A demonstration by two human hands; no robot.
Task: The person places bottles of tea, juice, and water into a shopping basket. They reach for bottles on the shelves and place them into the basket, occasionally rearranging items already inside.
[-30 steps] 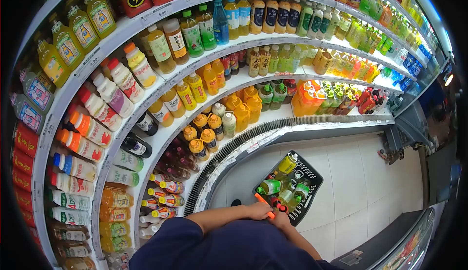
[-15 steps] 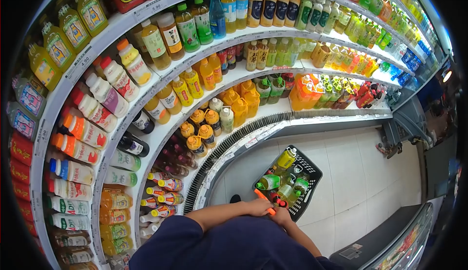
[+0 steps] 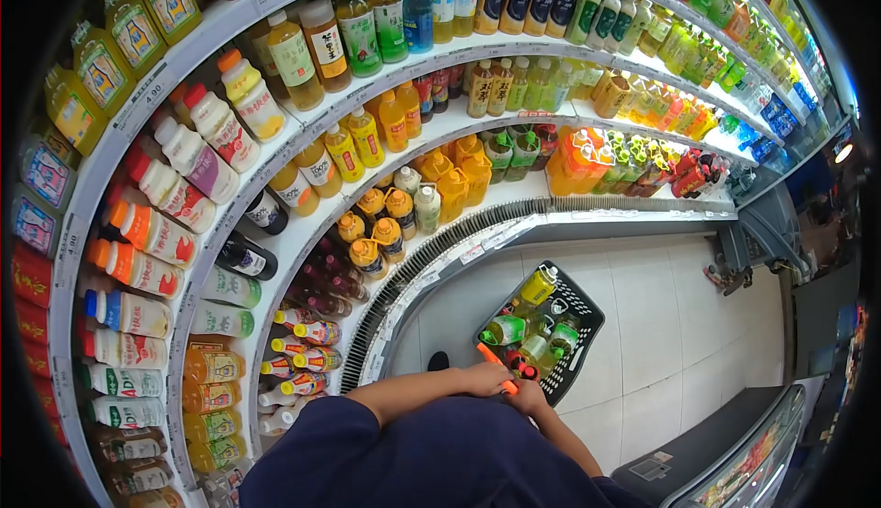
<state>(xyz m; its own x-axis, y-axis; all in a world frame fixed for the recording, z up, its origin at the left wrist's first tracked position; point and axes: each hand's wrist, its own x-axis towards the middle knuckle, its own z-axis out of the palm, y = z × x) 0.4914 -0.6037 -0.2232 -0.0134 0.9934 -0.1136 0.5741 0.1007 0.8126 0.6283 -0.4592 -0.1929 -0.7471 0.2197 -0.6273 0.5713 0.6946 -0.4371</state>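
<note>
A black shopping basket (image 3: 588, 311) with a perforated rim stands on the floor, holding several bottles: a yellow-labelled one (image 3: 539, 285) at the back, a green-labelled one (image 3: 504, 329) at the left and others with red caps near me. An orange handle (image 3: 496, 368) rises at the basket's near side. Around its left part my left hand (image 3: 485, 378) is closed. My right hand (image 3: 526, 397) is closed at the handle's lower right end.
Curved shelves (image 3: 367, 90) of drinks run along the left and far side. White-bottled drinks (image 3: 174, 189) stand at the left. A dark grey counter (image 3: 684, 453) is at the lower right. The tiled floor (image 3: 661, 324) lies between them. A dark shoe (image 3: 439, 361) shows beside the basket.
The view has shifted slightly, so the shelves and basket sit a little differently in the frame. Both hands stay on the orange handle.
</note>
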